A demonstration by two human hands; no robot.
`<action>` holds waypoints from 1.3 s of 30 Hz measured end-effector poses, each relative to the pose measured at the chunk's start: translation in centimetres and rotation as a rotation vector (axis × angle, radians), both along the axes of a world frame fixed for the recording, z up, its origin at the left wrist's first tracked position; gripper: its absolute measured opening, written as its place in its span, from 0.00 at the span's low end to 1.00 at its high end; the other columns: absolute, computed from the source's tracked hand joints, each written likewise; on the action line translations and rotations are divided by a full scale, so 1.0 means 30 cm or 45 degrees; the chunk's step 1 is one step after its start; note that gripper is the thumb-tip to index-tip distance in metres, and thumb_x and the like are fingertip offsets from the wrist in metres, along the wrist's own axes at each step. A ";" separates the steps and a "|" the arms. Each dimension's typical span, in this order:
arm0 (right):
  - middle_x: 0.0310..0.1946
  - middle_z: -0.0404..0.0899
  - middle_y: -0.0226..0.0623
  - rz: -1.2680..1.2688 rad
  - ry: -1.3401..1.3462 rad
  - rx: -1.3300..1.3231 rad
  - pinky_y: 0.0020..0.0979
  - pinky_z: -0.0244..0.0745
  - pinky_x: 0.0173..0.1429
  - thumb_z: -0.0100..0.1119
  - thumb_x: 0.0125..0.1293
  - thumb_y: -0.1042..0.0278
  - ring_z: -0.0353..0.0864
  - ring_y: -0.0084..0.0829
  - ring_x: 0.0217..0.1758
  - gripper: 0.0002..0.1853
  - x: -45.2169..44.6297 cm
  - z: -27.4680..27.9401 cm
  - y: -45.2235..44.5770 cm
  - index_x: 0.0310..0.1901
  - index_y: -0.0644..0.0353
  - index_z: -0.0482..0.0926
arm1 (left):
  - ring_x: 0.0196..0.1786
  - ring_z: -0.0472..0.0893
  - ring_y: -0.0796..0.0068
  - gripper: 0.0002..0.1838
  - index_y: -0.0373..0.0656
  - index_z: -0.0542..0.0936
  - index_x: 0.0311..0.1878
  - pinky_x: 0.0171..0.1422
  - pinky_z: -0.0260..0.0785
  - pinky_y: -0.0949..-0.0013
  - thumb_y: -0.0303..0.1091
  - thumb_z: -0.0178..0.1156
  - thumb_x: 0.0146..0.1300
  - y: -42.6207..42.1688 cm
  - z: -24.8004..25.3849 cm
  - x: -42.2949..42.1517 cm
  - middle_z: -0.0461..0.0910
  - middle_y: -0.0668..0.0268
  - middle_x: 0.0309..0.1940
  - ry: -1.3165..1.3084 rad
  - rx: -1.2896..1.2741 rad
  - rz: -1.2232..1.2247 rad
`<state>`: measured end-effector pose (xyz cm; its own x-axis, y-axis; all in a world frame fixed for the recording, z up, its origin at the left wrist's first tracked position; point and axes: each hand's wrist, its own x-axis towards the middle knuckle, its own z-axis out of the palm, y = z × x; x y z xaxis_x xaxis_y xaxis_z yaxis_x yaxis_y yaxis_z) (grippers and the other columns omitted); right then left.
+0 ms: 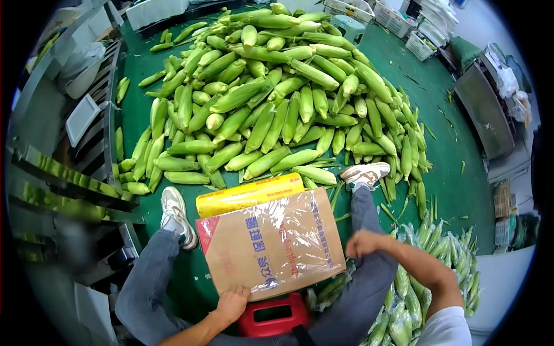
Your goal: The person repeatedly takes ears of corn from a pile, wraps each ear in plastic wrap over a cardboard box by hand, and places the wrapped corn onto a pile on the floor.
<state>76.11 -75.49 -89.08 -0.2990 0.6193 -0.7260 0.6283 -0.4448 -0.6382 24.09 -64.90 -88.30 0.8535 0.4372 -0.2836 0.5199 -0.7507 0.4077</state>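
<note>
Between my legs lies a printed cardboard box [236,245] with glossy clear plastic film [309,230] over its top. My left hand [232,303] is at the box's near edge, fingers bent and closed against it. Just beyond the box's right edge is my right hand [362,244], curled closed in front of my knee; anything inside its fingers is hidden. A yellow roll of wrap with red print [248,193] lies against the box's far side. Under the near edge shows a red plastic piece with a slot [297,314].
A large heap of corn in green husks [271,104] covers the green floor [456,184] ahead. Film-wrapped corn [404,311] is piled at my right. A slatted metal rack [107,98] stands left. White baskets [394,20] and a pale green stool [348,27] are behind the heap.
</note>
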 end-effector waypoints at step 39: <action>0.51 0.81 0.45 0.101 -0.535 0.996 0.45 0.78 0.58 0.81 0.49 0.56 0.80 0.50 0.54 0.42 -0.649 0.083 0.237 0.67 0.52 0.75 | 0.39 0.82 0.48 0.08 0.40 0.82 0.46 0.45 0.75 0.51 0.31 0.63 0.66 0.150 -0.085 0.274 0.81 0.54 0.35 -0.759 0.071 0.650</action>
